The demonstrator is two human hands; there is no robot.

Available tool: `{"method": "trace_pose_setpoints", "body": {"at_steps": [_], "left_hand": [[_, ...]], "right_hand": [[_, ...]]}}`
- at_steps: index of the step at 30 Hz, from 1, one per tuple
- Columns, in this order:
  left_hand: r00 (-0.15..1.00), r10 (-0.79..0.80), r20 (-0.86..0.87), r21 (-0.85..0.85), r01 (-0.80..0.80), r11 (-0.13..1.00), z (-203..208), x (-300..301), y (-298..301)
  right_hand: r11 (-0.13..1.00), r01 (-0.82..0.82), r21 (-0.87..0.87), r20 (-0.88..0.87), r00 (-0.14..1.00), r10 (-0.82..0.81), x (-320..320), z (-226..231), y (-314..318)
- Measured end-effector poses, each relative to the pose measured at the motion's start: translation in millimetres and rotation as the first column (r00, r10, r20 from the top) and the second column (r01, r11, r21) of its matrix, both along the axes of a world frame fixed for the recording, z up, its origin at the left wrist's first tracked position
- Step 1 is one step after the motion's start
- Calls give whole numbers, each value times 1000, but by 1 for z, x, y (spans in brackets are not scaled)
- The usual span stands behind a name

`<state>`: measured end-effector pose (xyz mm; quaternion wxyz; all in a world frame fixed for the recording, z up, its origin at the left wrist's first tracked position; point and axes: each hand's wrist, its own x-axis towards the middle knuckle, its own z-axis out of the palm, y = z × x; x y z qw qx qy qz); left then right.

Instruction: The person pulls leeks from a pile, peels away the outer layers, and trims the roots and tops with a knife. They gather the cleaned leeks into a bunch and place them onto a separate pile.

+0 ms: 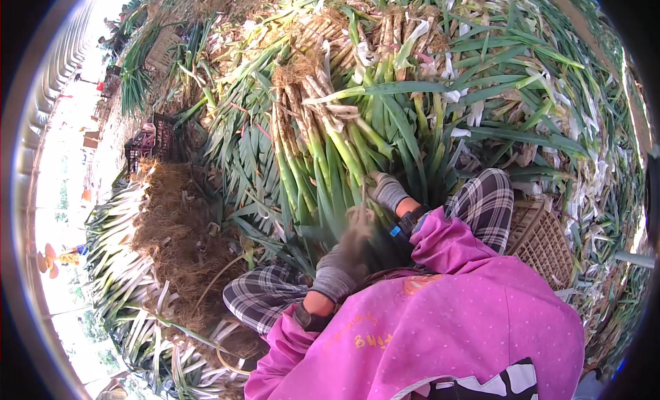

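Observation:
Both my hands wear grey knitted gloves with soiled fingers and meet in front of my lap. My right hand (386, 191) has its fingers curled around a leek; the grip is partly hidden. Just below and to the left, my left hand (342, 266) reaches up close to the right one, its fingers smeared by motion. Ahead of them lies a bundle of leeks (320, 152), brown roots pointing away from me and green leaves toward me. Brown outer skin still clings to several stalks.
Peeled leeks (113, 242) are stacked at the left, with their brown roots (180, 242) facing me. A dark crate (150, 142) stands beyond them. By my right knee sits a tan plastic crate (543, 238). Loose leaves and peelings (509, 90) cover the far and right ground.

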<state>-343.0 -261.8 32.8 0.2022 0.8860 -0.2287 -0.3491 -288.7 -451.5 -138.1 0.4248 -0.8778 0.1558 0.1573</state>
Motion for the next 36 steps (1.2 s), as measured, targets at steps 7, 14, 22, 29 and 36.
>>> {"method": "trace_pose_setpoints", "body": {"at_steps": [7,14,22,29,36], "left_hand": [[821,-282,496,112,262,959,-65,-15,38],[979,141,144,8,-144,990,-15,38,-9],[945,238,223,-43,-235,971,-66,143,-19],[956,202,214,-8,-205,979,-96,243,-33],[955,60,291,116,-97,988,-108,330,-44]], "right_hand": [[998,33,50,-30,999,-31,12,26,8],[984,67,164,5,998,-68,6,14,-5],[991,33,132,-25,999,-30,8,12,-5],[987,12,160,-138,990,10,12,-13,-13],[984,-96,147,-227,966,128,24,-15,-13]]}}
